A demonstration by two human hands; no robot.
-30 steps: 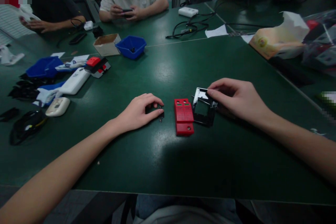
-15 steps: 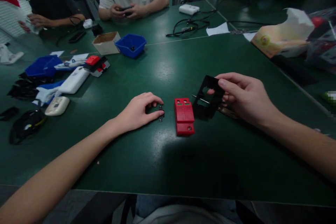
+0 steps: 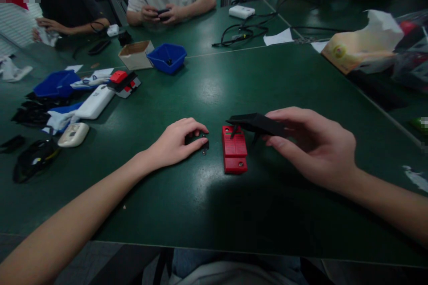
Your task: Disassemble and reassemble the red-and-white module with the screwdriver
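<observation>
My right hand [image 3: 314,147] grips a black plastic frame [image 3: 257,123] between thumb and fingers. The frame is seen nearly edge-on, with prongs pointing down. Its left end overhangs the top of a red two-part module [image 3: 234,149], which lies on the table with screw heads showing; I cannot tell whether they touch. My left hand [image 3: 180,142] rests on the table left of the module. Its thumb and curled fingers close around a small dark part [image 3: 205,146] with metal bits, partly hidden by the fingertips.
Left on the green table [image 3: 160,205] are a blue bin [image 3: 56,83], gloves, a white box [image 3: 96,101], a red-and-black device [image 3: 123,82] and a coiled cable [image 3: 35,160]. Farther back stand a cardboard box [image 3: 135,55] and another blue bin [image 3: 167,59]. Several people sit around.
My right hand has turned the black frame from upright to nearly flat and brought it left, over the red module's top end. My left hand stays put.
</observation>
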